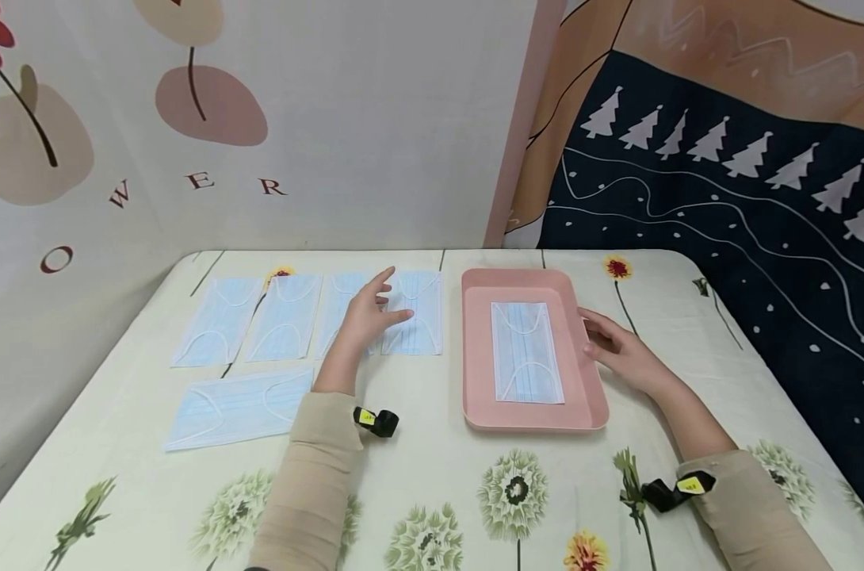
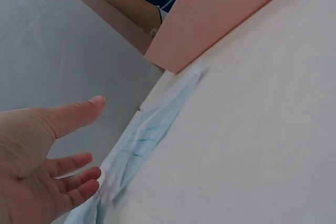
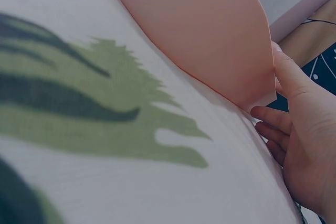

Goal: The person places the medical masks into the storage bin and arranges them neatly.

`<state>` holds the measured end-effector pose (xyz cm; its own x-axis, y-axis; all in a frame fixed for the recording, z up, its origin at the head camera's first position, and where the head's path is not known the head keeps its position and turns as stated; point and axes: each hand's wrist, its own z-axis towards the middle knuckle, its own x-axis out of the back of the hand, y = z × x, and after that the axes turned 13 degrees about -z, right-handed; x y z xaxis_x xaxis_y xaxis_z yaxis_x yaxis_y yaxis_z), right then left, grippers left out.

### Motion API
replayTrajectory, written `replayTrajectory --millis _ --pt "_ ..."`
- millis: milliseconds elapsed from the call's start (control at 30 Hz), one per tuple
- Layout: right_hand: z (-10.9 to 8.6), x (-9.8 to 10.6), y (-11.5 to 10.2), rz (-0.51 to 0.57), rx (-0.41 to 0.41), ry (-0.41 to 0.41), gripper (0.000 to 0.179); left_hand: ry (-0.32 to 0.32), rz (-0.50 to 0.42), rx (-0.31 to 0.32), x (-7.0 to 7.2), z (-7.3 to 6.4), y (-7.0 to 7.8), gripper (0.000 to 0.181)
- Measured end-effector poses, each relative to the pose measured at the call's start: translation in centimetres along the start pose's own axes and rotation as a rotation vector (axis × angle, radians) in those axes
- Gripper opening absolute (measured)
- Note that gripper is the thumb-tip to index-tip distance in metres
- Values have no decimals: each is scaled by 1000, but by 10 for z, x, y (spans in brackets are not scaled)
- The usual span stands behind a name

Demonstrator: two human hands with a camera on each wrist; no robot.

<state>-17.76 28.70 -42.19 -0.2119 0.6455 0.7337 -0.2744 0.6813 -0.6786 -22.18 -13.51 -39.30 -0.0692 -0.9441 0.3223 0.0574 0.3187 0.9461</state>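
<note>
Above the back row of pale blue face masks, my left hand [image 1: 368, 313] hovers with thumb and fingers spread, holding nothing. It partly covers one mask [image 1: 335, 305] and lies beside the rightmost mask [image 1: 421, 325] of the row. In the left wrist view, a mask [image 2: 139, 145] lies beyond the fingertips. My right hand [image 1: 621, 353] touches the right side of a pink tray [image 1: 478, 357] with loosely bent fingers. The right wrist view has its thumb by the rim and its fingertips by the tray's lower edge. One mask [image 1: 525, 357] lies lengthwise inside the tray.
Two more masks, one at the far left [image 1: 218, 321] and its neighbour [image 1: 285, 317], belong to the back row. Another mask [image 1: 235, 408] lies crosswise in front of them. A flower-print cloth [image 1: 418, 460] covers the table; a pale wall hanging [image 1: 375, 143] stands behind.
</note>
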Motion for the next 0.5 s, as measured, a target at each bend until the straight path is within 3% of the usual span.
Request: replayTrajectory --millis 233,500 --pt "0 0 -1 24 4 -8 63 4 7 48 -3 1 -7 85" --pt "0 1 -5 28 12 -10 62 30 84 48 -6 3 -13 83"
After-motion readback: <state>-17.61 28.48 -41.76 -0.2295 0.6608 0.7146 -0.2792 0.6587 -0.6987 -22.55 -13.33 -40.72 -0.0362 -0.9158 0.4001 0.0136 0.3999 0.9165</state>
